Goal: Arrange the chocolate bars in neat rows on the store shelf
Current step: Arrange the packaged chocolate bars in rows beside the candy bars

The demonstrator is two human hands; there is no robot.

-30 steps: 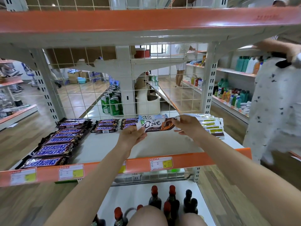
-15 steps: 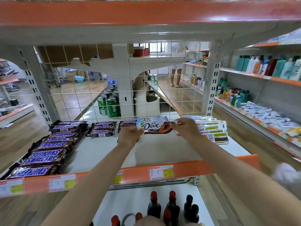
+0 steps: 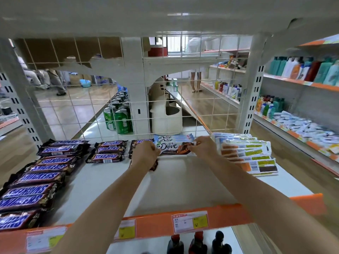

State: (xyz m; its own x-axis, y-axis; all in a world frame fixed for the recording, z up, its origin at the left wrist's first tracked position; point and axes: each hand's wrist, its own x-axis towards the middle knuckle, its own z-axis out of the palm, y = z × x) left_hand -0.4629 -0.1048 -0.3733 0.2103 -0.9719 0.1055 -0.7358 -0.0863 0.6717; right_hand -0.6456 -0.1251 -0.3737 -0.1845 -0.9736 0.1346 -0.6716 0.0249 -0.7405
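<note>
A Dove chocolate bar [image 3: 174,148] in a white and brown wrapper is held by both ends near the back of the white shelf [image 3: 183,180]. My left hand [image 3: 145,154] pinches its left end and my right hand [image 3: 203,146] pinches its right end. Directly behind it lies another Dove bar [image 3: 174,138] against the wire mesh. Snickers bars [image 3: 34,180] run in a long column down the left side. A second short column of Snickers [image 3: 108,150] lies beside them, and a third one [image 3: 139,143] is partly hidden by my left hand.
A stack of white, orange and green packets [image 3: 245,153] lies on the right of the shelf. A wire mesh panel [image 3: 183,107] closes the back, with green cans [image 3: 119,116] behind it. The orange front rail [image 3: 156,226] carries price labels. Dark bottles [image 3: 198,242] stand on the shelf below.
Both hands have carried the Dove bar farther back and lower, next to the Dove bar at the mesh. My view has moved closer in under the upper shelf.
</note>
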